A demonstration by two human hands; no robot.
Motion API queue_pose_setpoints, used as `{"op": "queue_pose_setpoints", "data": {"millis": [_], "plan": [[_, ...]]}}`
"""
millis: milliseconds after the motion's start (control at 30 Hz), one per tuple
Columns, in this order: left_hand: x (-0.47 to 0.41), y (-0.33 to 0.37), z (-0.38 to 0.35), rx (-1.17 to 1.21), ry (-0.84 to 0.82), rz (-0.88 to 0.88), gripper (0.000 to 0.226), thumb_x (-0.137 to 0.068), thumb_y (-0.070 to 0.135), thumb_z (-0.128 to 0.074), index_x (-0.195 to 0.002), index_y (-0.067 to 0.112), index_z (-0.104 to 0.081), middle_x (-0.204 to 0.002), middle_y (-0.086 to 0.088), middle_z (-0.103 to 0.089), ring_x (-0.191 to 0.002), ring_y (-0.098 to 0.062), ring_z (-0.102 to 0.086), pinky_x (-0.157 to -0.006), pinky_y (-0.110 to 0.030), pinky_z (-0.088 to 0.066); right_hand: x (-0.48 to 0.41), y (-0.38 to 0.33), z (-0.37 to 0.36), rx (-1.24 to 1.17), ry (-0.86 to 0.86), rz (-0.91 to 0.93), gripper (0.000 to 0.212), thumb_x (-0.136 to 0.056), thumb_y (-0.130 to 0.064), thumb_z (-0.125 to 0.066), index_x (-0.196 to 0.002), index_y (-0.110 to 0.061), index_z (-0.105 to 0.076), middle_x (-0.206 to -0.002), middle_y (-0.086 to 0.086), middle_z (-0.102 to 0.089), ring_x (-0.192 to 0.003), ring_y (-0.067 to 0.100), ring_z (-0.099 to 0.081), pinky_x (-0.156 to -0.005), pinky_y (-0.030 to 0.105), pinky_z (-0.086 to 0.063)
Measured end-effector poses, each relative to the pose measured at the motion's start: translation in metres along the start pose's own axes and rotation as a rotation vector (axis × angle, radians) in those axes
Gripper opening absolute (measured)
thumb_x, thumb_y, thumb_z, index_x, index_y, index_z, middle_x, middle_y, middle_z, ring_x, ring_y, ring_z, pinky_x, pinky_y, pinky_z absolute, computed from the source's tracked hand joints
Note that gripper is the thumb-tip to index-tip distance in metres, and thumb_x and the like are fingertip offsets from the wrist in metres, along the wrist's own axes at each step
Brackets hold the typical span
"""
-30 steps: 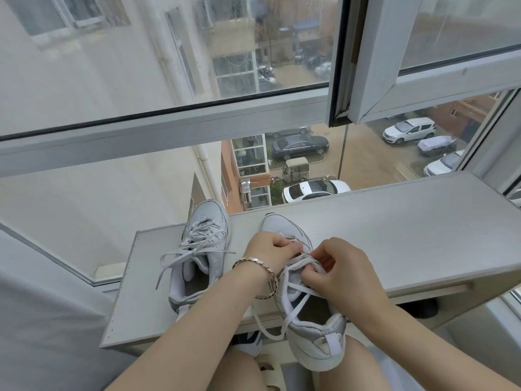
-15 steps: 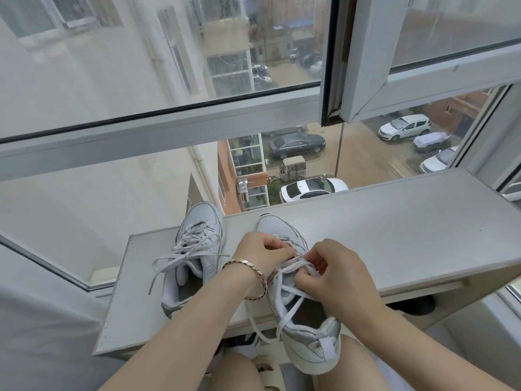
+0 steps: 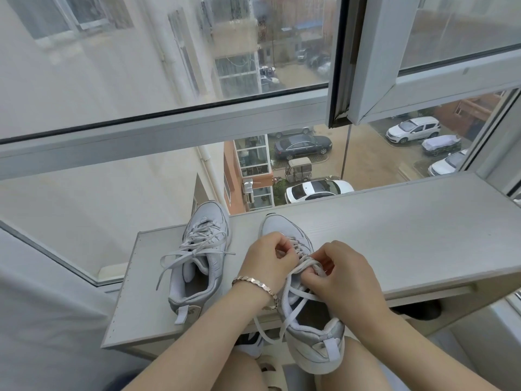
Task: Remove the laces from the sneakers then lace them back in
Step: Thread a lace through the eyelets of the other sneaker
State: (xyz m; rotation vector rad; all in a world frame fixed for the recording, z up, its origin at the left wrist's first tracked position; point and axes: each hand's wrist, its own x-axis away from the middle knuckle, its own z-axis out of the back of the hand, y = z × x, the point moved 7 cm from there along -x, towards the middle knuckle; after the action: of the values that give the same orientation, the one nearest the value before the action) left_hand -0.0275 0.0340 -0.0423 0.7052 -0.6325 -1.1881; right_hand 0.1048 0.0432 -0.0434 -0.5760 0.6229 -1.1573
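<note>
Currently: left grip (image 3: 269,259) and right grip (image 3: 348,275) both clenched on lace (image 3: 307,262) of right-side sneaker (image 3: 315,348), probably near top eyelets; other sneaker (image 3: 210,218) sits laced on table (image 3: 394,235).

A pale wood-grained ledge (image 3: 394,235) runs beneath the window. Two white sneakers stand on it, toes towards the glass. The left sneaker (image 3: 217,266) sits wholly on the board, its loose laces (image 3: 201,235) trailing onto the surface. The right sneaker (image 3: 315,345) overhangs the near edge at its heel.
</note>
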Motion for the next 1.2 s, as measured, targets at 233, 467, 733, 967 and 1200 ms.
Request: {"op": "queue_pose_setpoints", "data": {"millis": [233, 467, 733, 967, 1200], "plan": [[-0.007, 0.018, 0.001, -0.338, -0.047, -0.041, 0.021, -0.086, 0.012, -0.054, -0.098, 0.012, -0.071, -0.090, -0.004, -0.068, -0.082, -0.016, -0.059, -0.070, -0.020, -0.045, -0.001, -0.001, -0.001, 0.033, 0.010, -0.012, 0.014, -0.074, -0.028, -0.065, -0.070, -0.021, -0.053, -0.069, -0.008, -0.049, -0.065, 0.010, -0.048, -0.054, 0.017, -0.034], [0.005, 0.006, 0.002, 0.005, -0.022, -0.046, 0.014, -0.088, 0.011, -0.055, -0.089, 0.014, -0.069, -0.070, 0.015, -0.054, -0.062, 0.000, -0.047, -0.055, -0.002, -0.035, 0.005, -0.004, 0.001, 0.048, 0.009, -0.005, 0.012, -0.077, -0.026, -0.063, -0.077, -0.017, -0.056, -0.075, -0.007, -0.051, -0.071, 0.012, -0.050, -0.062, 0.025, -0.042], [0.030, -0.016, 0.015, 0.087, 0.001, 0.060, 0.024, -0.077, 0.038, -0.069, -0.094, 0.038, -0.051, -0.104, 0.016, -0.047, -0.094, 0.002, -0.049, -0.074, -0.008, -0.037, 0.001, -0.007, -0.001, 0.014, -0.118, 0.041, 0.012, -0.074, -0.032, -0.061, -0.077, -0.020, -0.060, -0.077, -0.009, -0.054, -0.072, 0.006, -0.054, -0.065, 0.023, -0.046], [0.041, -0.028, 0.010, 0.137, 0.154, 0.047, 0.043, -0.079, 0.029, -0.067, -0.119, 0.023, -0.054, -0.102, 0.020, -0.041, -0.091, 0.007, -0.044, -0.069, 0.003, -0.033, -0.035, -0.026, 0.008, 0.000, -0.289, 0.098, 0.016, -0.085, -0.025, -0.062, -0.069, -0.029, -0.062, -0.070, -0.013, -0.060, -0.066, 0.003, -0.052, -0.059, 0.012, -0.039], [0.041, -0.033, 0.007, 0.177, 0.161, 0.063, 0.054, -0.066, 0.044, -0.062, -0.117, 0.025, -0.055, -0.099, 0.027, -0.040, -0.100, 0.000, -0.048, -0.076, -0.006, -0.035, -0.056, -0.049, -0.034, 0.210, -0.668, 0.150, 0.014, -0.084, -0.030, -0.066, -0.086, -0.017, -0.073, -0.058, -0.012, -0.050, -0.050, 0.002, -0.041, -0.043, 0.007, -0.032]]}}
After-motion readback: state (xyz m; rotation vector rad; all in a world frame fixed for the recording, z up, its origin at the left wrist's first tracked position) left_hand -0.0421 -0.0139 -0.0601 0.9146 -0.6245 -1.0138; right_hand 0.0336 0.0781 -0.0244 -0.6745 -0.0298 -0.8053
